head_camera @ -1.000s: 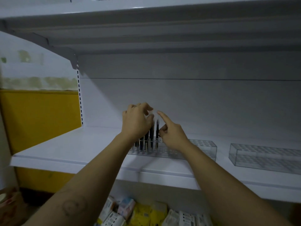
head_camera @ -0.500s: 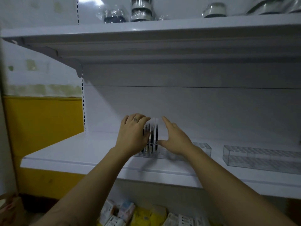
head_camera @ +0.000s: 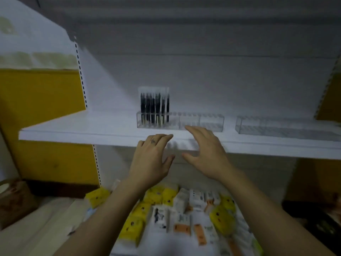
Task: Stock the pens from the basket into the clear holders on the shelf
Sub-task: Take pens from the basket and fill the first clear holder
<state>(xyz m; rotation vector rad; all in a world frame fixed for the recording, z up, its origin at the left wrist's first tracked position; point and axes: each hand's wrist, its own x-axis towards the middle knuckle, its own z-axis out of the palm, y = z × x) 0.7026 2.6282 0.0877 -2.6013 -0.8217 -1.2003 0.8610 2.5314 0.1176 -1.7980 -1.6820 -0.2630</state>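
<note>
Several black pens (head_camera: 154, 107) stand upright in the left end of a clear holder (head_camera: 201, 121) on the white shelf (head_camera: 77, 133). A second clear holder (head_camera: 284, 126) with nothing in it sits to the right on the same shelf. My left hand (head_camera: 151, 159) hovers in front of the shelf's front edge, fingers spread and relaxed, holding nothing. My right hand (head_camera: 206, 154) is beside it, also spread and holding nothing, its fingertips near the first holder's front wall. No basket is in view.
Below the shelf lies a heap of small yellow, white and orange packets (head_camera: 180, 211). A yellow wall panel (head_camera: 40, 100) stands at the left, with a brown bag (head_camera: 14, 200) low beside it. The underside of an upper shelf (head_camera: 184, 15) hangs overhead.
Both hands have drawn back from the pens in the holder and dropped below the shelf edge. The view has tilted down, showing the packets underneath.
</note>
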